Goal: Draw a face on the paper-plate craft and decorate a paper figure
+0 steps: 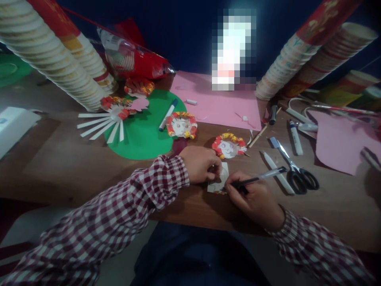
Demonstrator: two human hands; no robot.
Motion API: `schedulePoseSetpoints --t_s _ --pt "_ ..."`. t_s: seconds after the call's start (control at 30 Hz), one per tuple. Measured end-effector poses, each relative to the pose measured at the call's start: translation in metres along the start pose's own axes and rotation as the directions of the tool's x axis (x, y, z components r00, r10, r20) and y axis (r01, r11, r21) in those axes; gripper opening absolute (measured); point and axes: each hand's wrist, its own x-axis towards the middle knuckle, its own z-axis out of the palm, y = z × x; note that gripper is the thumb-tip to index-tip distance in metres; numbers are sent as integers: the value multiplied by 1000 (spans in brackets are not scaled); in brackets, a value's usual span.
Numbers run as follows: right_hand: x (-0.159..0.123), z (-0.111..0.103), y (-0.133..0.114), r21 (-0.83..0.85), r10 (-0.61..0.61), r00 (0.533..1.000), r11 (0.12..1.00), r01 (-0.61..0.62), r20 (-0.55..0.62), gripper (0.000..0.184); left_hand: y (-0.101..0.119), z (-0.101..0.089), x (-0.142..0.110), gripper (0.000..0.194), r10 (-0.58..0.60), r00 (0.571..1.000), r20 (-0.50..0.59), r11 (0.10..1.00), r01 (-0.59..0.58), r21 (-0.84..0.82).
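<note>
A small off-white piece of paper (218,180) with drawn lines lies near the table's front edge. My left hand (200,165) rests on its upper left side, fingers curled and holding it against the table. In my right hand (253,196) is a dark pen with a clear barrel (263,175), its tip end down by the paper's right side and hidden by my fingers. Just beyond my hands lies a ring of red and yellow wrapping with a drawn face (228,147). A similar face ring (182,125) sits farther left.
Scissors (294,172), a white marker (276,172) and another marker (295,137) lie to the right. Pink sheets (220,107) and a green round sheet (139,139) cover parts of the table. Tall paper-cup stacks (56,55) lean at left and right. White paper strips (95,121) fan out at left.
</note>
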Motion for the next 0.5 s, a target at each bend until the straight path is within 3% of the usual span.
schedulePoseSetpoints --t_s 0.3,0.5 --pt "-2 -1 2 22 -3 999 1000 2 42 9 0 1 2 8 -28 999 16 1000 28 15" --pt "-2 -1 2 15 1 1000 1000 -1 -17 8 -1 1 1 9 -3 1000 -4 1000 3 11"
